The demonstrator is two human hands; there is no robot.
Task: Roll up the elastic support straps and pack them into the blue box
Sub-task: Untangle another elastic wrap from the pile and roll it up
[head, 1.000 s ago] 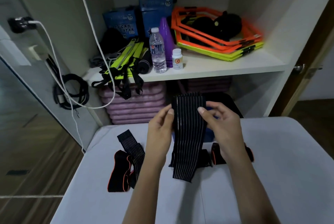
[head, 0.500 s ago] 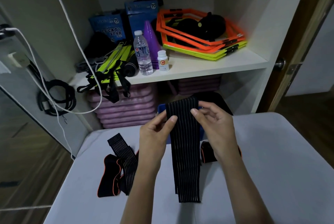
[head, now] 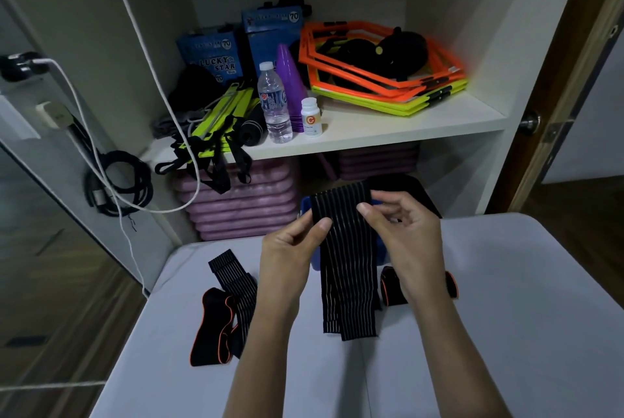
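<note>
Both hands, left hand and right hand, now pinch the striped strap's top edge, hanging straighter than before, ready for rolling.

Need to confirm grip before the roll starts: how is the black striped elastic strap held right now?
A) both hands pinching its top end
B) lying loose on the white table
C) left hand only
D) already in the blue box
A: the left hand and right hand pinch the top of the black striped elastic strap, which hangs down to the white table.
</note>
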